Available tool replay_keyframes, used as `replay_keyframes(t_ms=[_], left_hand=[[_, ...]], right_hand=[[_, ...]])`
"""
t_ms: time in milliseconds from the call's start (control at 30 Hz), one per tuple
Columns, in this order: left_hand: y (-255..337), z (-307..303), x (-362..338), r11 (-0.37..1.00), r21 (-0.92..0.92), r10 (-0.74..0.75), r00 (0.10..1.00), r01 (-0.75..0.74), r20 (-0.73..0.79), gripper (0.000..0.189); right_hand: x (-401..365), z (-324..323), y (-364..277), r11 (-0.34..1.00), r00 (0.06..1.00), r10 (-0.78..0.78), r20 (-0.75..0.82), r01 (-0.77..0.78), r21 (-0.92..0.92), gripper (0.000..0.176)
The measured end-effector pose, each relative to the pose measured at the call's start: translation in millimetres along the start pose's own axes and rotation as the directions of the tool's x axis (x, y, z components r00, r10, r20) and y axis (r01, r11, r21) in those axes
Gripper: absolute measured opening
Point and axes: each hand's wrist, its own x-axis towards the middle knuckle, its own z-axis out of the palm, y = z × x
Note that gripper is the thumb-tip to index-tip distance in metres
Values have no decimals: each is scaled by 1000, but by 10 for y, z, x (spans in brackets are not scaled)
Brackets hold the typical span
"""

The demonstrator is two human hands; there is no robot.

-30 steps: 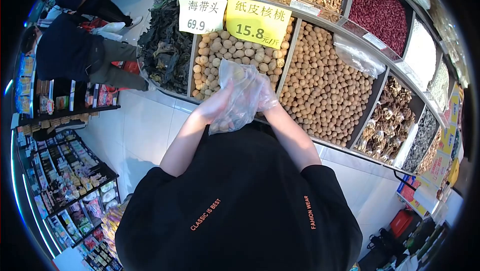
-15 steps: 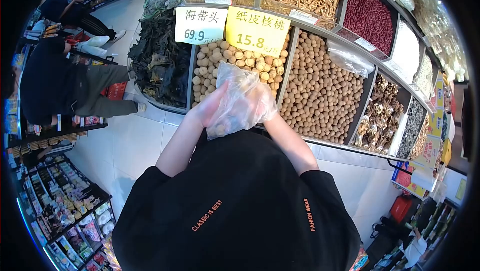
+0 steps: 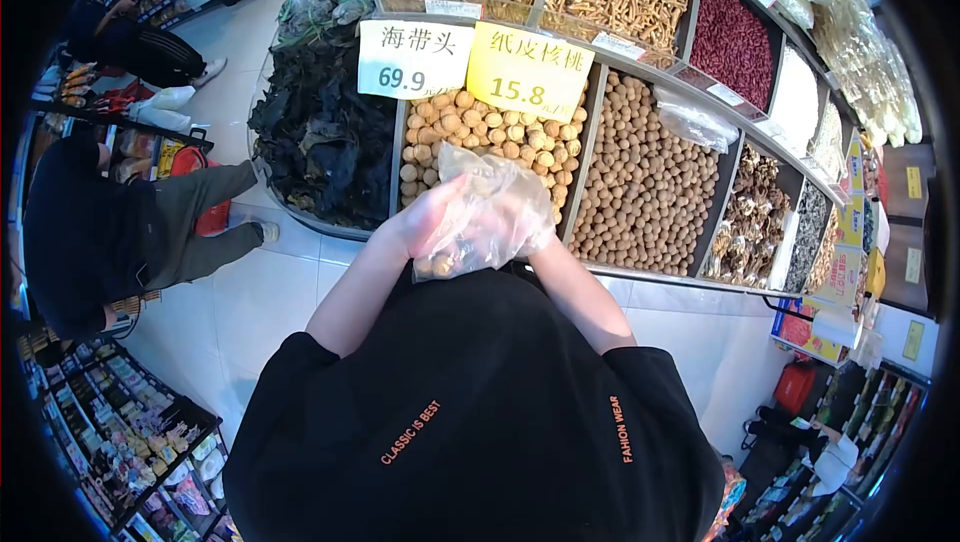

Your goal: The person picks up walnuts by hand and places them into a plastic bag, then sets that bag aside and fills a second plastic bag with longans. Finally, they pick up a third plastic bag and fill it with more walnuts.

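Gripping the bag (image 3: 468, 242), its contents (image 3: 436, 266) now clearer, is the left hand (image 3: 425, 222); the right hand's (image 3: 527, 221) grip is unclear.

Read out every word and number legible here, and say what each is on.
"海带头 69.9": white sign; unit too faint.
"纸皮核桃 15.8": yellow sign; unit too faint.
"CLASSIC IS BEST": black shirt, left side.
"FAHION WEAR", spelled so: same shirt, right side.
Too small or blurred to read: bin-edge labels, shelf packages, yellow-and-red panels at right.
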Motion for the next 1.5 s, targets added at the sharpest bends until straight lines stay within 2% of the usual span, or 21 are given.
replay_keyframes(t_ms=[33, 67, 100, 167, 300, 367, 500, 600, 667, 800, 867, 900, 1000, 1100, 1167, 1200, 1267, 1300, 1367, 1467, 1500], left_hand=[[-35, -102, 0, 1000, -9, -10, 1000, 10, 4, 60], [-54, -236, 23, 996, 62, -68, 998, 67, 11, 59], [-47, -308, 39, 984, 138, -120, 993, 117, 17, 59], [-5, -224, -71, 980, 169, -106, 994, 102, 13, 58], [-7, -441, -113, 990, 108, -102, 989, 90, 110, 57], [14, -497, -154, 986, 135, -124, 965, 94, 232, 56], [-106, -575, -189, 998, 30, -52, 992, 49, 117, 55], [-99, -633, -221, 997, 71, -23, 988, 13, 154, 54], [-62, -575, -306, 996, -19, 88, 989, -86, 119, 55], [-41, -734, -362, 993, -103, 88, 962, -63, 257, 54], [-56, -635, -401, 993, -82, 88, 995, -84, 49, 53], [-67, -627, -383, 994, -82, 80, 995, -75, 54, 53], [-89, -566, -371, 993, -88, 85, 994, -79, 68, 54], [-60, -436, -383, 995, 35, 91, 995, -93, 36, 57], [-71, -431, -341, 974, 170, 144, 988, -151, 52, 57], [-81, -443, -304, 972, 177, 146, 988, -153, 48, 57], [-108, -474, -228, 956, 124, 265, 964, -267, 25, 58], [-65, -429, -275, 955, 130, 266, 964, -267, 24, 58], [19, -329, -441, 963, 81, 260, 965, -257, -30, 60], [-95, -624, -527, 954, 23, 298, 954, -297, -23, 63], [-126, -636, -545, 964, -105, 226, 960, -245, -165, 66]], right_hand=[[-11, 36, -35, 661, 973, 210, 101, -217, 718, 51], [7, 52, -66, -121, 911, 272, 310, -287, 950, 54], [62, 51, -161, -112, 910, 275, 311, -291, 950, 54], [182, 76, -373, 475, 834, 550, 50, -362, 802, 53], [283, 311, -51, 547, 865, 500, -39, -281, 788, 54], [303, 316, -165, -75, 720, 607, 337, -370, 926, 51], [328, 338, -300, 31, 648, 664, 372, -521, 853, 49], [330, 265, -320, -126, 595, 633, 495, -551, 825, 43], [316, 230, -250, -45, 747, 524, 410, -457, 889, 37], [256, 195, -169, -205, 768, 413, 489, -445, 872, 34], [201, 232, -17, 77, 871, 352, 343, -392, 917, 39], [199, 207, -69, 77, 869, 360, 338, -389, 918, 39], [235, 158, -291, -170, 742, 503, 443, -418, 893, 43], [151, 212, -156, -94, 769, 500, 398, -408, 908, 48], [73, 295, -2, 673, 966, 160, 203, -257, 694, 50], [91, 271, -22, 672, 968, 153, 199, -250, 698, 50], [96, 214, -66, 223, 882, 334, 333, -417, 881, 53], [86, 207, -57, 222, 885, 331, 329, -412, 884, 53], [58, 195, -10, -277, 703, 514, 491, -406, 871, 50], [-73, 91, 218, -199, 702, 533, 473, -439, 876, 39], [-106, -91, 179, -257, 710, 513, 482, -409, 876, 32]])
